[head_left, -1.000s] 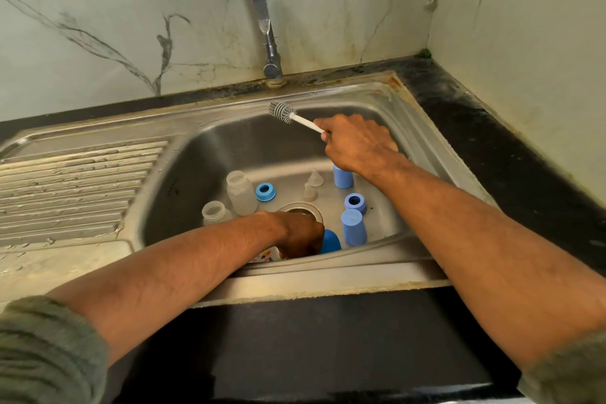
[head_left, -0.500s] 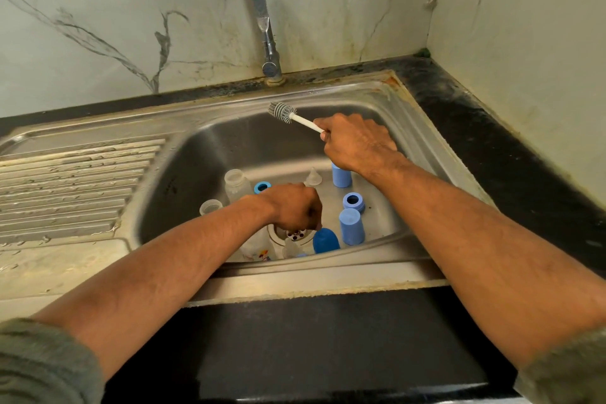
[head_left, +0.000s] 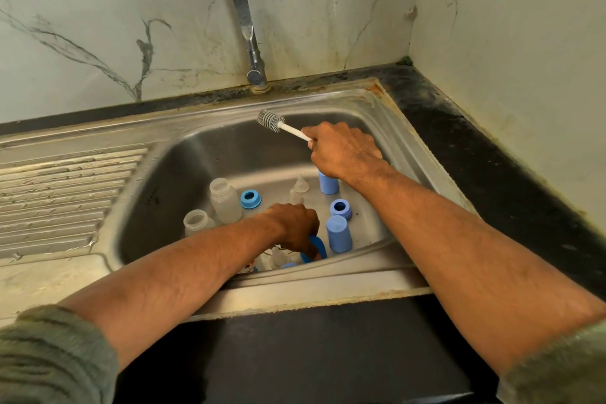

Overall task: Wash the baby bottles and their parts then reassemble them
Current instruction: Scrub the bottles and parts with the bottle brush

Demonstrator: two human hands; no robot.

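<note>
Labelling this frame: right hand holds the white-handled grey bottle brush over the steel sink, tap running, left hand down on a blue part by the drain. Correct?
Not quite: the head view shows no water coming from the curved chrome tap. The rest holds: the right hand holds the white-handled grey bottle brush over the stainless steel sink, and the left hand grips a blue part at the basin's near side.
</note>
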